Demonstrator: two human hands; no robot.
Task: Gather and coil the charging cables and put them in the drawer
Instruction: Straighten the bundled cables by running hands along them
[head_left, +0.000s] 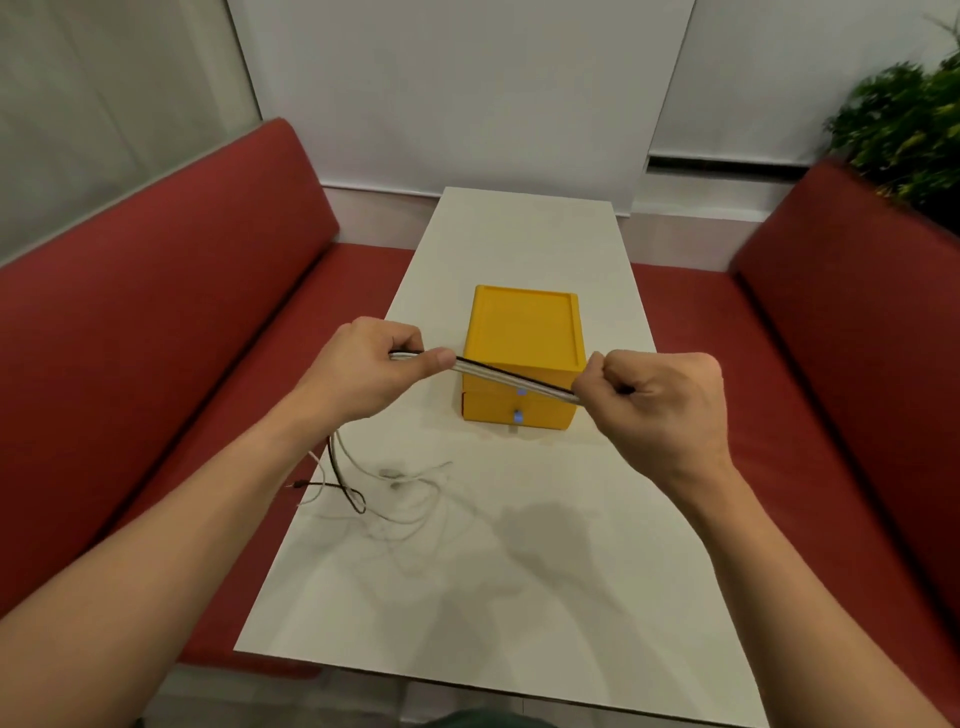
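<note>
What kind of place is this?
Probably a booth in a café or office lounge: red cushioned benches face each other across a narrow white table, with a leafy plant behind one.

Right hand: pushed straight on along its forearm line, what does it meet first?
Probably the box, just past the knuckles. The right hand grips the cables in front of it. Its height over the box is unclear, so it might pass above the top.

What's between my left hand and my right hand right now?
In the head view, a bundle of white and black charging cables spans from left hand to right hand.
</note>
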